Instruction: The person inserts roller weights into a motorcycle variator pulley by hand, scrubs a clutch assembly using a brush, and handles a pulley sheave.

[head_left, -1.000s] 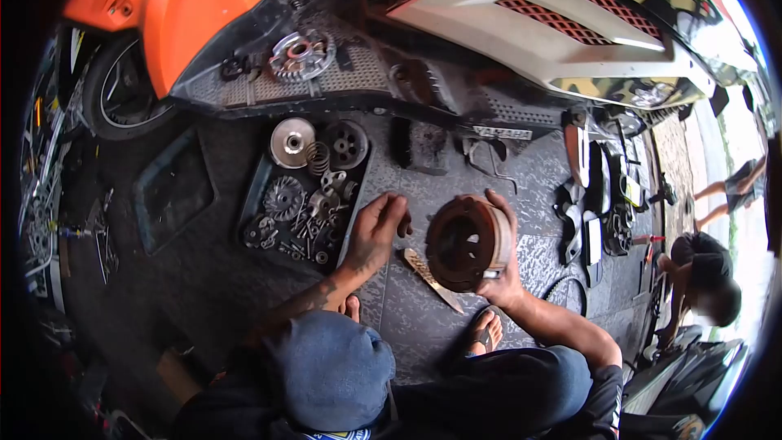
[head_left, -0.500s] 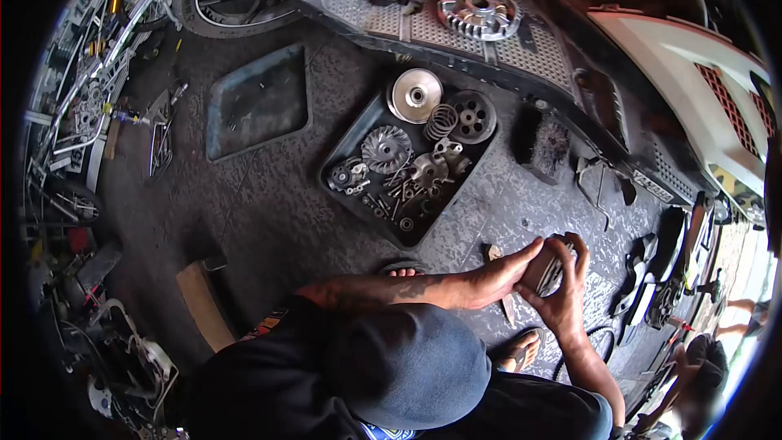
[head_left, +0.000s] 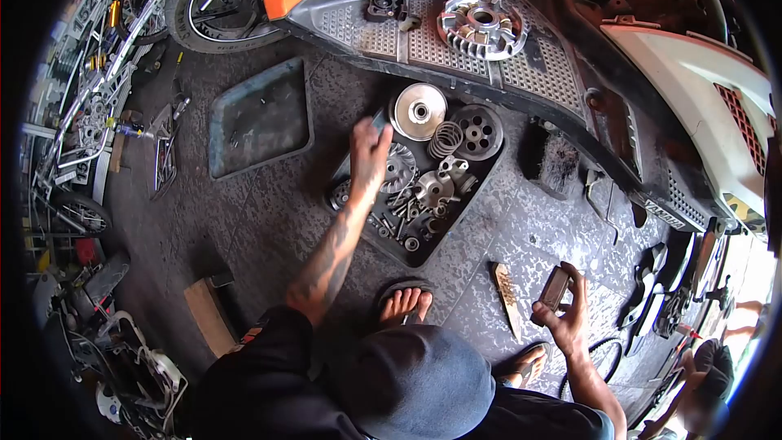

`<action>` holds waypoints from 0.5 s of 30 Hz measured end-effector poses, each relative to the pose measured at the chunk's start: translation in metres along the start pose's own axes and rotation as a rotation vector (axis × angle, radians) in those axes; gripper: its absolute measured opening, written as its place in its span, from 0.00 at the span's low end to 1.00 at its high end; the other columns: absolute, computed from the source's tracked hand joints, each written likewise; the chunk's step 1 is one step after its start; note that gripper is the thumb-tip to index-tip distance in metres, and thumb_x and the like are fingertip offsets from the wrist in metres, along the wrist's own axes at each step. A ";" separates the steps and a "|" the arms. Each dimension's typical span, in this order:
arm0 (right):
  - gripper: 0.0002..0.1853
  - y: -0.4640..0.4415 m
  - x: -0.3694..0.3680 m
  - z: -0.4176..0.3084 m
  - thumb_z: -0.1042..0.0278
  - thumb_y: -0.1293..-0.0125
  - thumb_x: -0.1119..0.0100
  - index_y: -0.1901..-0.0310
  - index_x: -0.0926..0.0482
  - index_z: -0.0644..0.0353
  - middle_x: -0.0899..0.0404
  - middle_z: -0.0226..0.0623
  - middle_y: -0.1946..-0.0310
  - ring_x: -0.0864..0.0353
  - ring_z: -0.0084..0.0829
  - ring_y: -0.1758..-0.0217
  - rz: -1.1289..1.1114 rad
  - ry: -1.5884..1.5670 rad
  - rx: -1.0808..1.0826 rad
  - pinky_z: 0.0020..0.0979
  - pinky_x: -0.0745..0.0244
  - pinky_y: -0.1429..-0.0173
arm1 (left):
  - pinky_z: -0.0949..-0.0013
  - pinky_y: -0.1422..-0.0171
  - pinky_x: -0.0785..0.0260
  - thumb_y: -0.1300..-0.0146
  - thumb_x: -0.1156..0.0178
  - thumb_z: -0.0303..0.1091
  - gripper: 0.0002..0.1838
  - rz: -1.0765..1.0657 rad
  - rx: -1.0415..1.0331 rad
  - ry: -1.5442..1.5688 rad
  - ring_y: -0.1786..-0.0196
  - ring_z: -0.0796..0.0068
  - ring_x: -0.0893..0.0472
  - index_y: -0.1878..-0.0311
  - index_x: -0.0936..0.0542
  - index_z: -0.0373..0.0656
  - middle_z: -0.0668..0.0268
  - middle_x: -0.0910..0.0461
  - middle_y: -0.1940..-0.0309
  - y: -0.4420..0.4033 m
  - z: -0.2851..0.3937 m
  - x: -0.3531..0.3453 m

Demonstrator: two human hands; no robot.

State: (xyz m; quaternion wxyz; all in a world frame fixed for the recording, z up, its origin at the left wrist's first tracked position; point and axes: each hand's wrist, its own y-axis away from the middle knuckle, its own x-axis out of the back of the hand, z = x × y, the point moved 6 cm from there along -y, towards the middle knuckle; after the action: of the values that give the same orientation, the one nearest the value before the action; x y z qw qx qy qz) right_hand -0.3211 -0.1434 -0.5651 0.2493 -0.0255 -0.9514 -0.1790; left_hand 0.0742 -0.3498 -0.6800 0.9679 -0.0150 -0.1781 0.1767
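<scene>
My right hand [head_left: 573,318] is closed around a dark brown, block-like piece [head_left: 555,288], gripping it by its edges above the floor at lower right. My left hand [head_left: 368,153] reaches over the left rim of a black parts tray [head_left: 456,236]. Its fingers are blurred and point down, so whether they grip anything is hidden. Close to it lie a finned metal fan disc [head_left: 399,168] and a shiny round metal bell [head_left: 419,112]. The tray also carries a coil spring [head_left: 445,140], a disc with holes [head_left: 477,133], a metal bracket [head_left: 436,187] and several bolts.
A wooden-handled wire brush [head_left: 507,297] lies on the floor near my feet. An empty-looking shallow tray lid [head_left: 308,126] is at left. Above, a scooter footboard [head_left: 538,69] bears a finned flywheel [head_left: 482,26]. A wooden block [head_left: 208,318] rests at lower left.
My left hand has let go of the brown piece and moved up and left to the parts tray. The right hand keeps the piece, now turned and slightly lower.
</scene>
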 end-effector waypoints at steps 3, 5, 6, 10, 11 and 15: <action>0.47 -0.008 -0.001 0.007 0.58 0.54 0.26 0.33 0.42 0.55 0.36 0.41 0.38 0.32 0.41 0.37 -0.096 0.276 0.073 0.40 0.22 0.51 | 0.58 0.32 0.41 0.41 0.42 0.62 0.46 -0.084 0.090 -0.290 0.37 0.42 0.31 0.42 0.34 0.20 0.37 0.32 0.40 -0.067 -0.021 -0.029; 0.45 -0.010 -0.002 0.014 0.63 0.56 0.24 0.36 0.38 0.58 0.34 0.43 0.41 0.32 0.43 0.37 -0.057 0.021 -0.013 0.46 0.25 0.46 | 0.61 0.33 0.38 0.47 0.40 0.68 0.51 -0.067 0.091 -0.351 0.38 0.43 0.30 0.44 0.32 0.21 0.35 0.30 0.42 -0.078 -0.021 -0.042; 0.47 -0.009 0.000 0.022 0.61 0.56 0.24 0.35 0.41 0.57 0.35 0.43 0.41 0.32 0.43 0.38 -0.056 -0.006 -0.020 0.45 0.26 0.47 | 0.61 0.35 0.36 0.50 0.37 0.66 0.51 -0.136 0.124 -0.404 0.39 0.44 0.28 0.42 0.33 0.23 0.35 0.27 0.45 -0.084 -0.030 -0.050; 0.56 0.006 0.003 0.035 0.38 0.51 0.32 0.30 0.51 0.61 0.39 0.50 0.38 0.37 0.45 0.34 0.022 -0.145 0.164 0.46 0.44 0.31 | 0.61 0.38 0.34 0.48 0.32 0.56 0.41 -0.085 0.191 -0.111 0.44 0.51 0.23 0.44 0.30 0.28 0.40 0.24 0.49 -0.084 -0.047 -0.058; 0.58 0.013 0.002 0.035 0.34 0.50 0.35 0.28 0.55 0.61 0.38 0.49 0.37 0.37 0.43 0.34 0.074 -0.256 0.157 0.44 0.43 0.31 | 0.61 0.39 0.34 0.46 0.32 0.55 0.39 -0.144 0.188 -0.049 0.45 0.51 0.23 0.45 0.29 0.28 0.41 0.23 0.50 -0.082 -0.044 -0.059; 0.57 0.015 -0.001 0.042 0.34 0.46 0.39 0.27 0.58 0.61 0.36 0.46 0.39 0.34 0.37 0.37 0.214 -0.489 0.136 0.41 0.41 0.33 | 0.63 0.40 0.33 0.41 0.35 0.51 0.35 -0.017 0.129 0.006 0.46 0.56 0.22 0.45 0.29 0.27 0.45 0.22 0.50 -0.081 -0.052 -0.057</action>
State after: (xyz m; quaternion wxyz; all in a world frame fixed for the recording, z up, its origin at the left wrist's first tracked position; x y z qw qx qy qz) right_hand -0.3381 -0.1148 -0.5948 0.0309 -0.1516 -0.9850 -0.0757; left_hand 0.0695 -0.4435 -0.7404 0.9688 0.0484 -0.1636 0.1798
